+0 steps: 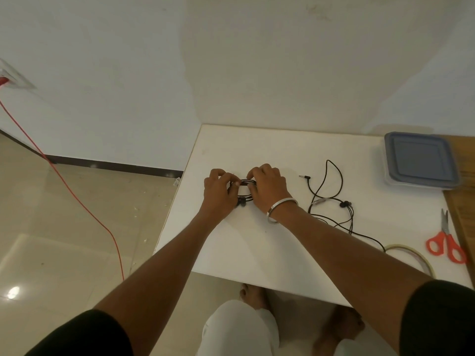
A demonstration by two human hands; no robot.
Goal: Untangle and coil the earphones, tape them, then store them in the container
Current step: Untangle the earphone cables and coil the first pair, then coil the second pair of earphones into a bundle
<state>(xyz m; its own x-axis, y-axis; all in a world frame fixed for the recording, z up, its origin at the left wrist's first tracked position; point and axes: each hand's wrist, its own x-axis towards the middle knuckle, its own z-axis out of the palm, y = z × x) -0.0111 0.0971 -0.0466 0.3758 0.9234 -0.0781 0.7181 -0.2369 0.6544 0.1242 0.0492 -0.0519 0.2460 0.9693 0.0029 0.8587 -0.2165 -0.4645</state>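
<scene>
Both hands work at the left half of the tabletop, toward the far edge. The left hand and right hand each have fingers curled round opposite ends of a coiled black earphone set, held low against the surface. A second earphone set lies loose and uncoiled just right of the right wrist. The lidded container sits at the far right corner. A tape roll lies near the near right edge, red-handled scissors beside it.
</scene>
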